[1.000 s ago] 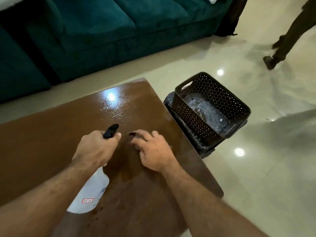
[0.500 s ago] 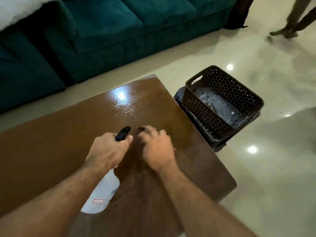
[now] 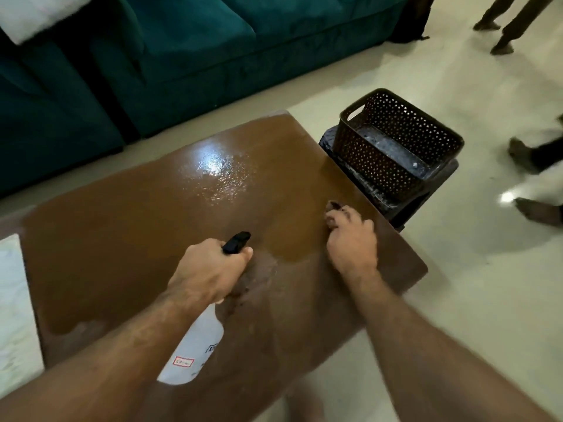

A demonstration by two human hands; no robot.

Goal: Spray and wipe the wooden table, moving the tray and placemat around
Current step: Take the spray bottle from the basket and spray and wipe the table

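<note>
The brown wooden table (image 3: 137, 239) fills the middle of the view, with a wet, shiny patch (image 3: 219, 172) toward its far side. My left hand (image 3: 207, 272) grips a white spray bottle (image 3: 195, 348) by its neck; the black nozzle (image 3: 236, 242) points forward over the table. My right hand (image 3: 350, 239) holds a small dark brown cloth (image 3: 333, 206) against the tabletop near the right edge. A white marbled sheet (image 3: 15, 315), possibly the placemat, lies at the table's left end.
A dark perforated basket (image 3: 380, 166) stands on a dark stool (image 3: 426, 193) just beyond the table's right edge. A teal sofa (image 3: 182, 56) runs along the far side. People's feet (image 3: 536, 205) move on the shiny floor at right.
My right hand has slid with the cloth from beside the nozzle to the table's right edge. My left hand still holds the bottle. The white sheet has come into view at left.
</note>
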